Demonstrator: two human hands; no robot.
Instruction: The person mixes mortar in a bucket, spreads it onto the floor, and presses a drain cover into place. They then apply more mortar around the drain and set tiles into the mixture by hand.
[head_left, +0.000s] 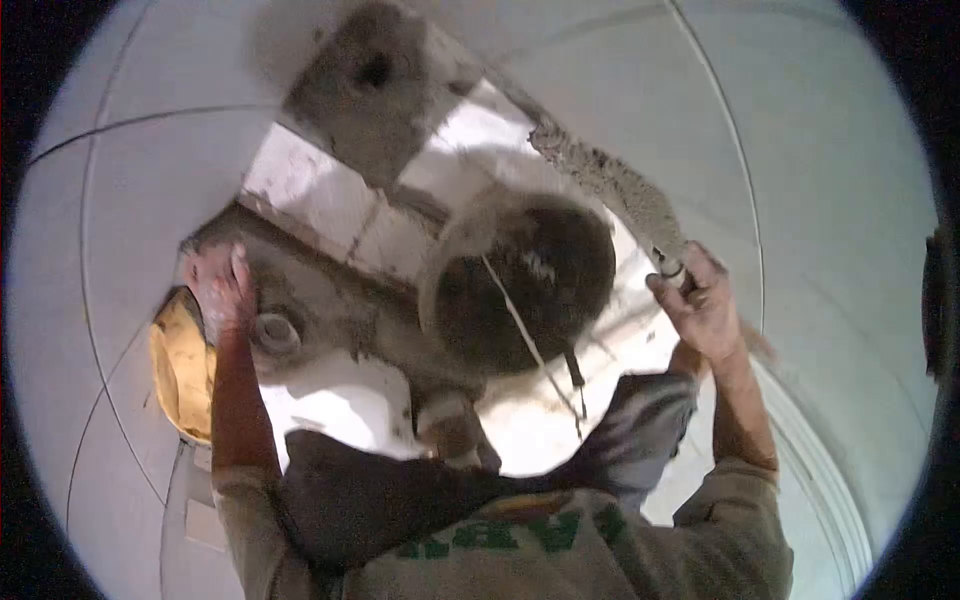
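Observation:
My right hand [700, 305] is closed round the short handle of a trowel [625, 190]. Its long blade points up and left and looks coated in wet grey mortar. On the left, my left hand [220, 285] rests at the corner of a mortar-smeared grey slab [320, 295], fingers partly bent and apart. Beside its wrist sits a small round fitting like a pipe end [276, 333]. Between my hands stands a dark round bucket [428, 300], its inside in shadow, with a thin pale cord or stick across it.
A yellow container [183, 370] lies left of my left forearm. Beyond the bucket is a square patch of grey mortar [360, 95] with a dark hole. Pale tiles [325, 190] cover the floor, and large tiled walls [840, 200] rise on both sides. My knees are close to the bucket.

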